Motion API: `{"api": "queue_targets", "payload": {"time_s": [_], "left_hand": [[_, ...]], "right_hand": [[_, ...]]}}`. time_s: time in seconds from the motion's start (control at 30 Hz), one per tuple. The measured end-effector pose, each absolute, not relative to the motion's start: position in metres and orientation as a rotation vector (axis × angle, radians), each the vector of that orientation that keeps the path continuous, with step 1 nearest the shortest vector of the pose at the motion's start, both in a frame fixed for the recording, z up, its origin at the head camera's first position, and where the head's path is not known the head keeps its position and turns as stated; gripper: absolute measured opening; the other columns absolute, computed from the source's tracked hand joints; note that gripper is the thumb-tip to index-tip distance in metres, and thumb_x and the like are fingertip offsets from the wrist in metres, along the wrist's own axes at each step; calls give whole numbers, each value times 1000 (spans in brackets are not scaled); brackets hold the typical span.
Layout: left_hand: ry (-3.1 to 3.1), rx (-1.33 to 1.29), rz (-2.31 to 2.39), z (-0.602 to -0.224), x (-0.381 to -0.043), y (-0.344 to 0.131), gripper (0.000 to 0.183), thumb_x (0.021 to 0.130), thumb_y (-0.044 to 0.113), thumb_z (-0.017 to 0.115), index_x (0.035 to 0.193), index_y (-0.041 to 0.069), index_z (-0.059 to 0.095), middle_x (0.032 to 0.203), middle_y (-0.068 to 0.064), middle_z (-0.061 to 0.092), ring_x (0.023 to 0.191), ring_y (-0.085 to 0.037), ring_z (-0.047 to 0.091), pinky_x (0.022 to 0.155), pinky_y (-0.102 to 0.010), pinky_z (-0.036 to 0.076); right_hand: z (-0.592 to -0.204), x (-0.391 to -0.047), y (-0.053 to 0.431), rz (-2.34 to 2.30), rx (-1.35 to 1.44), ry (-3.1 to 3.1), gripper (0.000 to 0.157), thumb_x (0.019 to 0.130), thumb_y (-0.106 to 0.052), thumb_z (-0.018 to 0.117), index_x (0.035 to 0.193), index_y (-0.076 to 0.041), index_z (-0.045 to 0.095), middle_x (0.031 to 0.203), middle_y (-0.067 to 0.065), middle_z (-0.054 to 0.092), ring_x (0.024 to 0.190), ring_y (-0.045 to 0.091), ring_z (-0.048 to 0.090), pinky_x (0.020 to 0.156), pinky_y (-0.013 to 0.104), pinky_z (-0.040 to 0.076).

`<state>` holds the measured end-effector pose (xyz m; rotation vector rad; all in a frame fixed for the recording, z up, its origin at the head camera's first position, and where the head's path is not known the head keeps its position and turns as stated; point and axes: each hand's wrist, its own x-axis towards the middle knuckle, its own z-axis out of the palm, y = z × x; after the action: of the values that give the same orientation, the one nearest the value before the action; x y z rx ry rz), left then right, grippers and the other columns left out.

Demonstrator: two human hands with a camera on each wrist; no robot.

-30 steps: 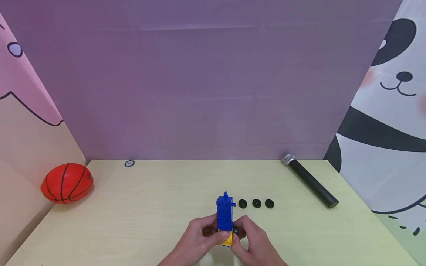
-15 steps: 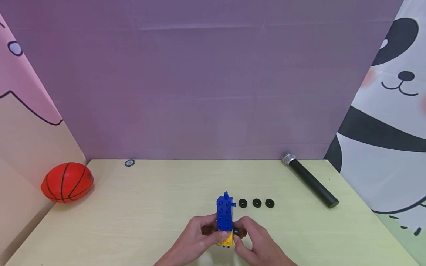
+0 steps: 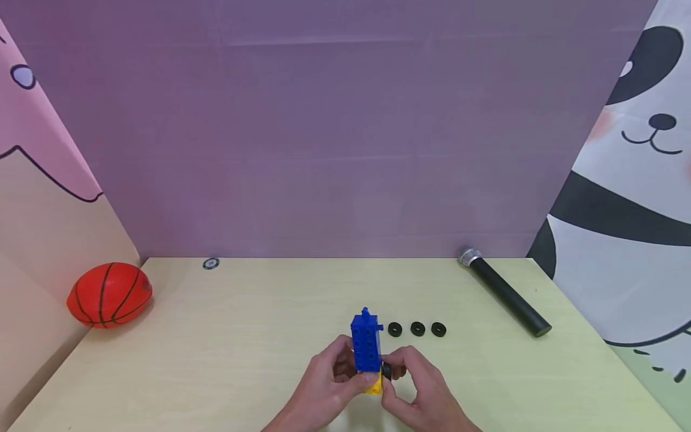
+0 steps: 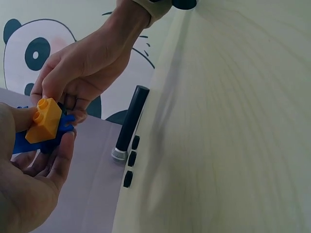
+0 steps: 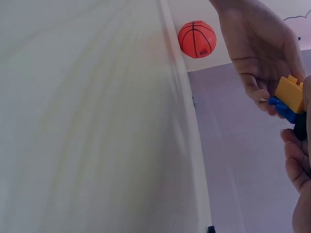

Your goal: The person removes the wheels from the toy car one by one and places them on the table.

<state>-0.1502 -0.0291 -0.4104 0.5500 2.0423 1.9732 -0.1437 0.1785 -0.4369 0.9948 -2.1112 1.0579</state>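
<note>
My left hand [image 3: 324,387] holds a toy built of blue blocks [image 3: 366,345] with a yellow brick [image 4: 44,124] at its near end, thumb lying over the yellow part. The toy is lifted off the table, and small blue pegs stick out of its far end. At its right side, my right hand [image 3: 423,387] pinches a small black wheel [image 3: 387,371] between thumb and fingers, right against the toy. In the right wrist view, part of that wheel lies behind the fingers. Three black rings [image 3: 417,329] lie in a row just beyond the right hand.
A black microphone [image 3: 507,294] with a silver head lies slanted at the back right of the wooden table [image 3: 216,360]. An orange-red ball [image 3: 110,295] marked like a basketball rests at the left edge. One small round disc [image 3: 211,263] sits by the back edge.
Both hands and the toy have risen slightly, and the toy has tilted a little. The black wheel shows more fully between the right fingers.
</note>
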Motion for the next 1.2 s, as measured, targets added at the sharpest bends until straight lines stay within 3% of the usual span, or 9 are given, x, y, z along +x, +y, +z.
{"api": "queue_targets", "payload": {"time_s": [0.23,0.43,0.6,0.73,0.83,0.9,1.2], "left_hand": [[2041,580,2002,-411,-149,-29,30,98,18,73,121,5,57,101,-5,70,92,-21,70,86,-28,57],[1952,620,2035,-410,-151,-33,39,99,20,71,131,5,54,108,-8,73,96,-24,72,85,-29,57],[1935,608,2054,-407,-152,-33,44,100,22,70,136,4,53,111,-10,72,98,-25,71,87,-30,57],[1938,602,2052,-406,-150,-32,42,99,21,71,134,5,54,108,-10,72,97,-25,71,86,-31,57],[1954,578,2050,-406,-150,-31,41,100,21,71,133,5,54,107,-10,72,97,-25,71,87,-31,57],[1971,560,2053,-407,-150,-30,42,100,21,71,134,4,53,108,-10,71,98,-25,71,88,-32,57],[2051,478,2018,-410,-150,-24,39,98,19,74,129,7,55,104,-7,68,96,-22,69,86,-30,57]], "right_hand": [[-438,-146,179,994,1014,-2065,42,71,8,71,109,-4,59,98,0,66,79,9,59,70,18,50],[-429,-143,183,1047,1083,-2103,39,86,10,69,123,-1,59,111,6,68,91,14,65,80,22,54],[-423,-136,183,1186,937,-2246,43,96,10,60,135,-8,56,109,-3,70,95,12,66,81,29,56],[-422,-134,179,1415,812,-2321,26,103,1,57,127,-9,59,99,-8,70,85,11,66,77,31,55],[-423,-134,176,1577,732,-2362,17,106,-6,57,123,-10,61,105,-4,72,87,12,68,79,31,57],[-425,-134,175,1602,713,-2358,18,106,-7,57,124,-11,61,111,-2,73,91,13,70,80,32,57],[-431,-133,167,1256,730,-2191,40,84,11,69,115,-12,63,90,-14,64,76,6,58,66,29,52]]}}
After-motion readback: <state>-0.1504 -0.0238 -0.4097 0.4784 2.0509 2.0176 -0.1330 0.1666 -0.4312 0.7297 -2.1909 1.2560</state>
